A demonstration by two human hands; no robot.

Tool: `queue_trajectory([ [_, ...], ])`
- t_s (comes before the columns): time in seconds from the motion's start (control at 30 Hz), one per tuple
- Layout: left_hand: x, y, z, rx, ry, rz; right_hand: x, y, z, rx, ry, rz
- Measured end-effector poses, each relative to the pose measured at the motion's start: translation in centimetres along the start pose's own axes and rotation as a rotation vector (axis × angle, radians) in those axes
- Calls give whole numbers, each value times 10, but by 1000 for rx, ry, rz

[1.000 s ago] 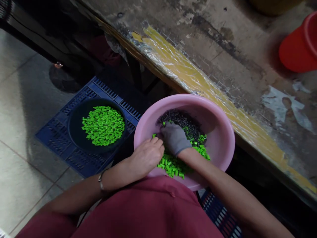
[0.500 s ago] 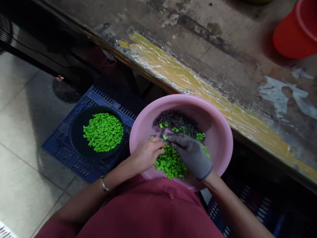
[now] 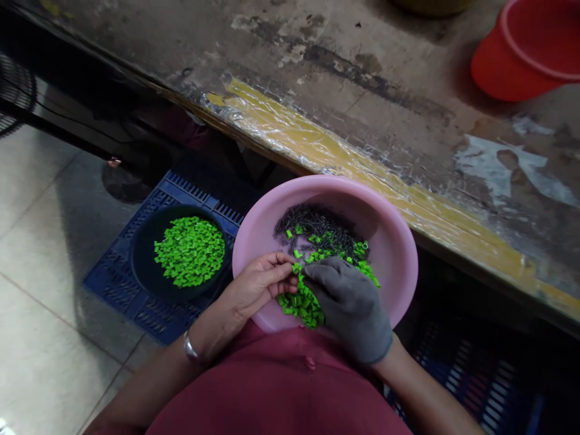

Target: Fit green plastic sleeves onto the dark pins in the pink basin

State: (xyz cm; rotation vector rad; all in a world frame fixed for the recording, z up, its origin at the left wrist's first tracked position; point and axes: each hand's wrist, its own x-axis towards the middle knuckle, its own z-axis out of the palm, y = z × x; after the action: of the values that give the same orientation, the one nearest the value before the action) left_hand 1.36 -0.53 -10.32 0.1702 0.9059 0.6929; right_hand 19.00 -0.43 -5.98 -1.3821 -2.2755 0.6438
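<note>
A pink basin (image 3: 399, 241) rests on my lap below the table edge. It holds a dark heap of small metal screws (image 3: 321, 225) and loose green plastic pieces (image 3: 299, 302). My bare left hand (image 3: 254, 287) is over the basin's near left side, fingers pinched round a green piece (image 3: 296, 267). My right hand (image 3: 351, 308), in a grey glove, meets it fingertip to fingertip, pinched at the same spot. What the gloved fingers hold is too small to make out.
A black bowl (image 3: 145, 266) of green pieces (image 3: 190, 251) stands on a blue plastic crate (image 3: 118, 284) on the tiled floor at left. A worn table (image 3: 362, 78) with a yellow taped edge runs across the top; a red bucket (image 3: 521, 54) sits at its right.
My gloved right hand has drawn back from the screw heap toward me and now meets my left hand's fingertips. My left hand has lifted slightly, pinching a green piece.
</note>
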Motion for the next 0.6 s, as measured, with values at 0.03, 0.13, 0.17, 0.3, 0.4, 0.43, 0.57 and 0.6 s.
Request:
queue_trajectory([
  [0.03,0,0,-1,-20,-17,-5,-1,-1,-1,35,8,9],
  [0.13,1,-2,-3,-56,-67,-13,-3,-2,-2,85,33,31],
  [0.17,1,-3,-4,-55,-84,-16,-3,-2,-3,70,48,29],
  [0.3,1,-4,-4,-14,-120,-12,-1,-4,-1,-70,89,-20],
  [0.4,1,-5,-4,3,-123,-18,1,-6,2,-153,68,-55],
  [0.43,1,-5,-4,4,-119,-23,2,-7,2,-175,58,-59],
  [0.57,0,-4,-1,-9,-80,-36,3,-7,2,-227,27,-78],
  [0.6,0,-4,-1,-14,-72,-39,3,-7,2,-229,20,-80],
])
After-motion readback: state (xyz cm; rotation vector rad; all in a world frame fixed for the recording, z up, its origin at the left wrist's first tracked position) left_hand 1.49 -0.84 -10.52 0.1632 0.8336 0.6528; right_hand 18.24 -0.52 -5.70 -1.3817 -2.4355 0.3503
